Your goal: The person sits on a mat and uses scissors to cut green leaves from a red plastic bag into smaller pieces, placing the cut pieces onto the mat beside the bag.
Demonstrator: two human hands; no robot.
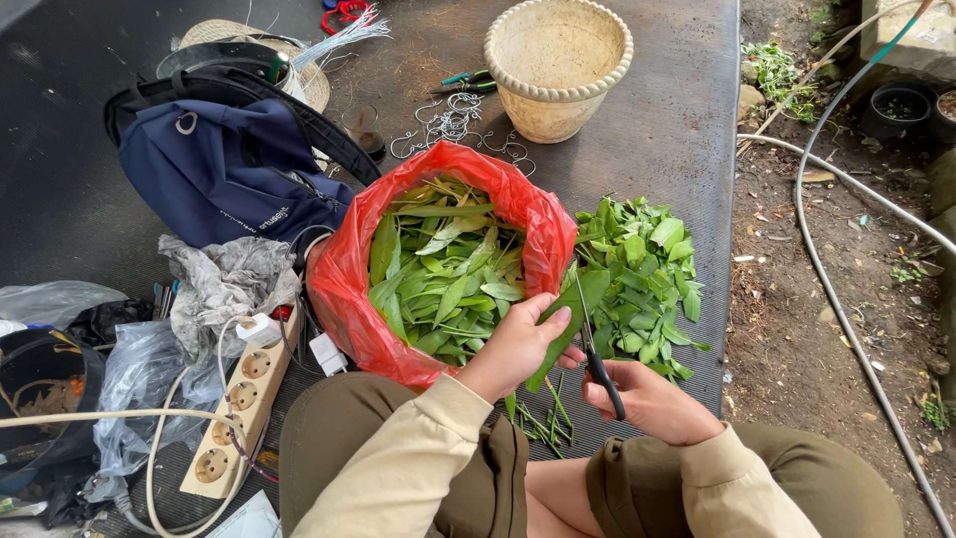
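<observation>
Dark rubbery mat fills the view, and everything sits on it. Biggest of all, a navy backpack lies at the upper left, and right beside it a red plastic bag gapes wide, stuffed with long green leaves. Up top stands a cream pot, with wire hooks scattered just in front of it. To the right of the bag, a heap of cut leaf pieces spreads over the mat. At lower left, a beige power strip trails its white cable.

Now the action, low and centre, above the person's knees: the left hand is closed around one long green leaf, pinching it just at the bag's lip. The right hand is wrapped through the black handles of the scissors, blades pointing up and touching that leaf. Thin green stems lie on the mat between the two hands.
</observation>
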